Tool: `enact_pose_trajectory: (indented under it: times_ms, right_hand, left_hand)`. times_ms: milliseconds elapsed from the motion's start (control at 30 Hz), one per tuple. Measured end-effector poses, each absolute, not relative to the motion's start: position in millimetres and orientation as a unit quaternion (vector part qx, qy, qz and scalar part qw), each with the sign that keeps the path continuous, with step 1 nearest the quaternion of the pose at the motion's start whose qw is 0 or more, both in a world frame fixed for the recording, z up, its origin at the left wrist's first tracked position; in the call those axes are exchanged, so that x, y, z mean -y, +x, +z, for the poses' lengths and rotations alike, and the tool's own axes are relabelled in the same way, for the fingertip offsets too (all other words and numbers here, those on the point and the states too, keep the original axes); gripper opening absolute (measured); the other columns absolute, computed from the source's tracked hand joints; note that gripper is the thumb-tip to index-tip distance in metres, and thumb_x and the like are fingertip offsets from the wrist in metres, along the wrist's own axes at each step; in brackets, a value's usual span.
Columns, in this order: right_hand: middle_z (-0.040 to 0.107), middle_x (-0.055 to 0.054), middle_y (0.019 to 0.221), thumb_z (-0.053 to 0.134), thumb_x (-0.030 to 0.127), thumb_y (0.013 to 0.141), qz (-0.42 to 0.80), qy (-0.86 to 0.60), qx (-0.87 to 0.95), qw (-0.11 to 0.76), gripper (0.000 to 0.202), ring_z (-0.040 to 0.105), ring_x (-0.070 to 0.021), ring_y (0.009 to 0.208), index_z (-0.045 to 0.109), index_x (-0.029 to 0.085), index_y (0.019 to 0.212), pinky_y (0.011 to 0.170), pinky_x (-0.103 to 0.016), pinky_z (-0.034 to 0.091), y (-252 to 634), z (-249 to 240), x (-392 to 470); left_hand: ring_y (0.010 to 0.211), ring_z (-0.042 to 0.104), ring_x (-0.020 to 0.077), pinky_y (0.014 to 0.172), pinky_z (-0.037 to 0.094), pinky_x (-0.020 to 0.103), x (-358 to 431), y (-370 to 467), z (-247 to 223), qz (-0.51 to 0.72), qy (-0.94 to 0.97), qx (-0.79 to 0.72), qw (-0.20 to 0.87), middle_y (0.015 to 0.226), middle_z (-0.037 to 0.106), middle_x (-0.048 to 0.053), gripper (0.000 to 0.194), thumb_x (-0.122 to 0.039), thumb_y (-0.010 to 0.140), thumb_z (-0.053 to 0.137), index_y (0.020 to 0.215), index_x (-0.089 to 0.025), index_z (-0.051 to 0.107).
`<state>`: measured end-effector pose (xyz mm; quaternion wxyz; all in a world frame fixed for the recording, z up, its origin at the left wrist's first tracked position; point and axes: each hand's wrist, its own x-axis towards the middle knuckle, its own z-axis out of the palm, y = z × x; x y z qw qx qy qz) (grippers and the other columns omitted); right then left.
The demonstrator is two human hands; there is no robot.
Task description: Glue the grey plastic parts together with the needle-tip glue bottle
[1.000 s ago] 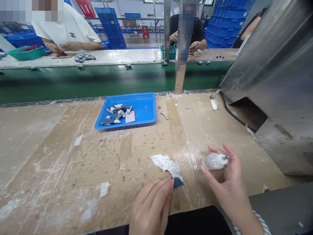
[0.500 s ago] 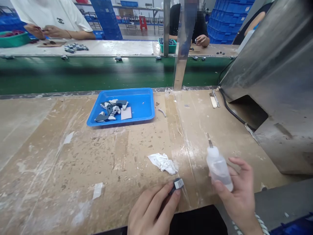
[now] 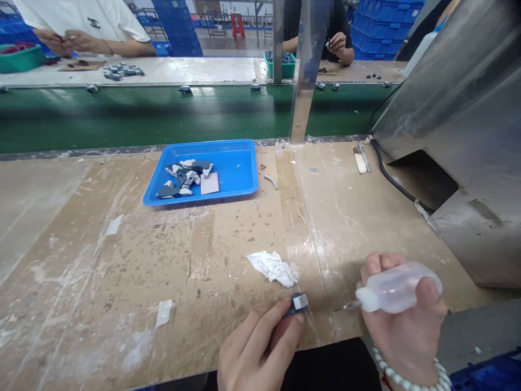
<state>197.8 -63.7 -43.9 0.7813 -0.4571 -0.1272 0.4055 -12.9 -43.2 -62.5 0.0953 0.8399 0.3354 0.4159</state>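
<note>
The bottle [image 3: 396, 286], upright with its nozzle pointing far half a second ago, now lies sideways in the right hand [image 3: 401, 320], fingers wrapped round it, its needle tip aimed left at the small grey part [image 3: 299, 302]. The left hand [image 3: 260, 347] keeps that part pinched at its fingertips, low over the near edge of the worktop [image 3: 81, 255], about where it was. The crumpled white paper [image 3: 272, 267] lies just beyond the part, unmoved.

The worktop is worn brown board, streaked white with dried residue and scraps of tape. A blue tray [image 3: 240, 174] at its far side holds a loose heap of grey and white pieces. Behind it runs a green conveyor [image 3: 142, 117], and across that a second bench where two other people work among blue crates. A grey metal housing [image 3: 459, 108] fills the right.

The needle tip is too fine to say whether it touches the part. The left palm and the part's near side are hidden by the fingers.
</note>
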Motion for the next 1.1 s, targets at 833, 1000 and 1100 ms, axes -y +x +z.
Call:
enact_pose_trajectory:
  times_ms: [833, 1000, 1100]
  right_hand:
    - [0.063, -0.004, 0.082, 0.071, 0.055, 0.091, 0.27, -0.534, 0.41, 0.688, 0.031, 0.061, -0.019, 0.076, 0.069, 0.025, 0.096, 0.059, -0.027, 0.054, 179, -59, 74]
    - [0.062, -0.004, 0.08, 0.07, 0.058, 0.091, 0.283, -0.548, 0.391, 0.684, 0.032, 0.059, -0.0207, 0.077, 0.07, 0.027, 0.093, 0.059, -0.03, 0.053, 178, -56, 74]
    - [0.061, -0.005, 0.08, 0.071, 0.059, 0.089, 0.29, -0.55, 0.379, 0.686, 0.032, 0.058, -0.0216, 0.079, 0.07, 0.027, 0.092, 0.061, -0.031, 0.052, 179, -57, 74]
  left_hand:
    - [0.095, 0.072, 0.0157, 0.074, 0.059, 0.023, 39, -13, -60, 0.412, 0.85, -0.314, 0.098, 0.105, 0.077, 0.013, 0.022, 0.0, 0.097, 0.059, 0.096, -0.012, 0.077]
    - [0.095, 0.072, 0.0155, 0.073, 0.059, 0.022, 40, -10, -66, 0.456, 0.831, -0.31, 0.08, 0.106, 0.077, 0.012, 0.024, -0.003, 0.099, 0.057, 0.092, -0.013, 0.077]
    - [0.094, 0.073, 0.0162, 0.074, 0.06, 0.022, 42, -13, -62, 0.424, 0.842, -0.321, 0.089, 0.106, 0.078, 0.012, 0.021, 0.001, 0.095, 0.062, 0.093, -0.013, 0.077]
